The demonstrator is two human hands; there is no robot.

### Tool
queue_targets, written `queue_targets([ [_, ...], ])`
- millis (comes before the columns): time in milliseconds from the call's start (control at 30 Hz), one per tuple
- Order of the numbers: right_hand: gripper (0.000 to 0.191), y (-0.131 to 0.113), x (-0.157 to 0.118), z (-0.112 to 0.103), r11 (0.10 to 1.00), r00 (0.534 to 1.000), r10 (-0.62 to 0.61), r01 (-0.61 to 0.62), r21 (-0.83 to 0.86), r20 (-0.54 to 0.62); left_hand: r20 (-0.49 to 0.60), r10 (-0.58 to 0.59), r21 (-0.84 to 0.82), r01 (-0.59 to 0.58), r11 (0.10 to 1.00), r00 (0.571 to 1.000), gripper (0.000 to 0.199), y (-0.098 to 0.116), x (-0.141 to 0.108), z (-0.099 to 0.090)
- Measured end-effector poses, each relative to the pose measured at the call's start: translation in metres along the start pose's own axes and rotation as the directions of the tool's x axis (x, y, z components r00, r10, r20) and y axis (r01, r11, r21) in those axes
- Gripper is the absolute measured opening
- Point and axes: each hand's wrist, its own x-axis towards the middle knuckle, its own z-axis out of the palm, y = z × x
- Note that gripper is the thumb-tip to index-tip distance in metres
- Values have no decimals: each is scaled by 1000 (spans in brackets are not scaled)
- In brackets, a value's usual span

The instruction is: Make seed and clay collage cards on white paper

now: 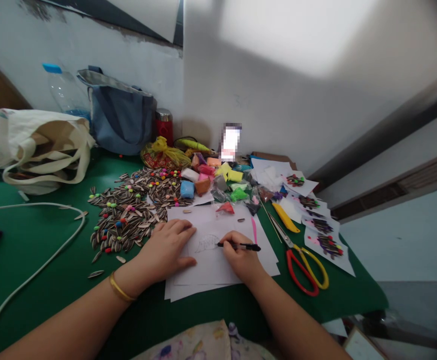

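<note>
A black pen (246,246) is gripped in my right hand (238,254), its tip at the right end of a small line drawing (206,243). The drawing is on the top sheet of white paper (210,272), which lies over more sheets. My left hand (171,250) rests flat on the paper's left side, fingers stretched out and thumb apart. Close to its fingers spreads a heap of striped sunflower seeds (128,215) mixed with small coloured pieces. A red packet of clay (226,208) and a lone seed (241,220) lie on the paper beyond the pen.
Scissors (301,255) with red and yellow handles and a yellow utility knife (286,217) lie to the right. Beyond them are cards with seed pictures (329,245). Behind stand a blue bag (122,117), a red flask (164,126) and a phone (230,142). A white cable (66,245) crosses the left.
</note>
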Motion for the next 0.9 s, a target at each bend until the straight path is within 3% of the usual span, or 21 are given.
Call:
queue_targets([
  [767,16,3,2,-2,998,998,61,-61,16,-22,-9,6,8,-5,1000,1000,66,-1,0,1],
  [900,16,3,-1,0,998,1000,12,-13,61,16,-10,7,8,-6,1000,1000,66,0,0,1],
])
